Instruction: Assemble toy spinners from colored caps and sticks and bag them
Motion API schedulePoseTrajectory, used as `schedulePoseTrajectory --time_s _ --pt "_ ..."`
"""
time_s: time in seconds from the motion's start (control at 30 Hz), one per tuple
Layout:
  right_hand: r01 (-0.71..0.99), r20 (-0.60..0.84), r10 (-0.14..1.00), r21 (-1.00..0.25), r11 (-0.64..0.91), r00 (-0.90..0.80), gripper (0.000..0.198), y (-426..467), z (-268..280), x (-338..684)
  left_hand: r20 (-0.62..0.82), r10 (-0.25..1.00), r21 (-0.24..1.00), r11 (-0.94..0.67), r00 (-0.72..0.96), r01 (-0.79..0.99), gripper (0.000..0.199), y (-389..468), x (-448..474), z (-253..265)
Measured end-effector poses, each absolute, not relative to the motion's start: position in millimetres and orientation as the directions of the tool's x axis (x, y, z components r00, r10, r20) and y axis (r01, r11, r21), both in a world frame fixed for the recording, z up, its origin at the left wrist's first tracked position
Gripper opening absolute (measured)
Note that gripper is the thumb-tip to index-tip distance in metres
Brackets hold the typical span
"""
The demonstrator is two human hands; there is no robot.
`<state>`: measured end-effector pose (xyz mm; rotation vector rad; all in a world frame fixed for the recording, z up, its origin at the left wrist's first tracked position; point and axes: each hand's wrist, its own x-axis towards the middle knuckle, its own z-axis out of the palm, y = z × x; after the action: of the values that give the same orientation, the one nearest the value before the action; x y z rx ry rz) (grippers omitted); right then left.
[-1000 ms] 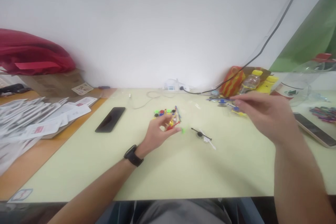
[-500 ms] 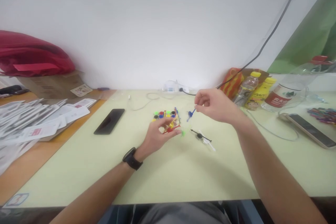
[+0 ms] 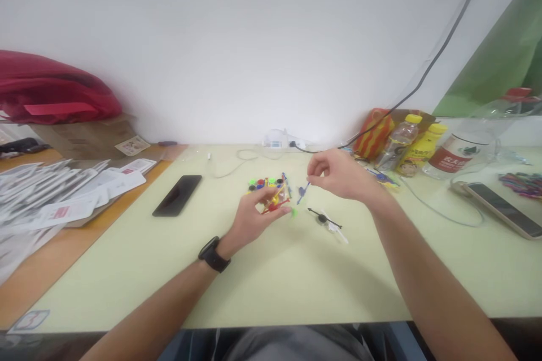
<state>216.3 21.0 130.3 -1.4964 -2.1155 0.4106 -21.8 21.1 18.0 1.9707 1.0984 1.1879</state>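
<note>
My right hand (image 3: 341,175) pinches one end of a blue plastic arrow spinner (image 3: 302,192), which hangs down a little above the table. Curled around a red arrow spinner (image 3: 277,206) and a yellow one (image 3: 276,199), my left hand (image 3: 249,217) has its thumb beside a green piece (image 3: 294,212). Behind the left fingers, a group of small round pieces (image 3: 261,182) in green, red, blue and black lies together, partly hidden. Between the hands and closer to me, a black arrow spinner (image 3: 322,218) rests overlapping a white one (image 3: 339,232).
A dark phone (image 3: 176,196) lies on the left, near stacked white packets (image 3: 63,194). Bottles (image 3: 419,149), a second phone (image 3: 503,208), a cable and a colourful bundle (image 3: 523,184) stand or lie on the right. More coloured pieces (image 3: 384,178) sit behind my right wrist.
My right hand has moved slightly left and down with the blue arrow spinner, bringing it closer to my left hand. The left hand has stayed almost still.
</note>
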Motion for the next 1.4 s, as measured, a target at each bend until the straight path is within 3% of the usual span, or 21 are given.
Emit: schedulePoseTrajectory --time_s 0.23,0.47,0.67,0.8,0.97,1.07,1.23,1.4 --pt "0.825 0.229 0.928 -0.430 0.366 -0.293 0.005 22.5 124.3 217.7 0.414 0.870 0.804 -0.487 0.267 0.341 0.039 20.2 -22.1 19.0" --pt "0.854 0.278 0.944 -0.431 0.290 -0.180 0.009 19.6 115.7 246.4 0.416 0.870 0.804 -0.488 0.266 0.339 0.039 22.9 -23.0 17.8" --pt "0.916 -0.073 0.973 -0.359 0.178 -0.218 0.010 -5.8 71.3 281.0 0.350 0.893 0.882 -0.416 0.283 0.220 0.036 27.2 -22.8 17.3" --pt "0.919 -0.157 0.965 -0.368 0.142 -0.212 0.014 -24.5 47.6 280.8 0.291 0.915 0.936 -0.333 0.279 0.115 0.033 30.6 -21.5 15.1" --pt "0.905 -0.086 0.979 -0.403 0.136 -0.186 0.015 -29.0 45.3 274.1 0.231 0.926 0.964 -0.259 0.300 0.057 0.028 30.5 -20.2 15.0" --pt "0.851 0.008 0.985 -0.502 0.152 -0.171 0.014 -25.8 52.9 275.3 0.168 0.935 0.981 -0.190 0.313 0.040 0.032 29.6 -20.1 15.3" --pt "0.606 0.168 0.982 -0.774 0.186 -0.087 0.021 -20.5 74.7 283.3 0.126 0.937 0.989 -0.145 0.325 0.035 0.032 28.7 -21.0 16.9" --pt "0.394 0.357 0.930 -0.870 0.296 0.089 0.023 -19.0 102.4 290.8 0.093 0.913 0.995 -0.099 0.398 -0.005 0.031 26.6 -22.3 20.6"
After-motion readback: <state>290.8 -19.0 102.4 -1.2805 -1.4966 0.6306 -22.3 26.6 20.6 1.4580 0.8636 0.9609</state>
